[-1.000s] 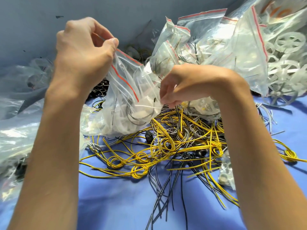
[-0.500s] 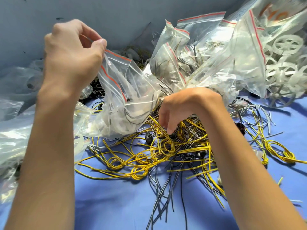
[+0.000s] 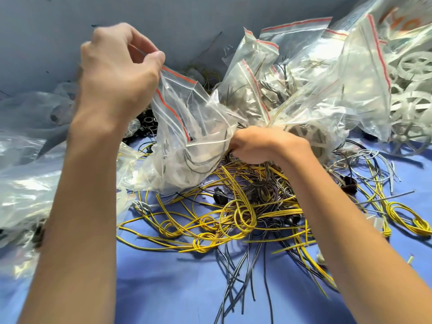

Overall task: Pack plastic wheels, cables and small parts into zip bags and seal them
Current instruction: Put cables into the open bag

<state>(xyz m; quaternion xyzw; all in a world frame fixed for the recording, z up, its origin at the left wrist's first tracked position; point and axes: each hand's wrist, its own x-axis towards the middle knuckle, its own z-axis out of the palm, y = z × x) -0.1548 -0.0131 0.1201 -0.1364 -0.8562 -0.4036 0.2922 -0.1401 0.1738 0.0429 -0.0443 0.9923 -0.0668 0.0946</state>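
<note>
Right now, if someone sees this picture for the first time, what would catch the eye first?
The tangle of yellow cables on the blue cloth in the middle stands out most. Above it, the left hand pinches the red-striped top of a clear zip bag, and the right hand is low beside it, at the cables. At the upper right lie filled bags and white plastic wheels.
</note>
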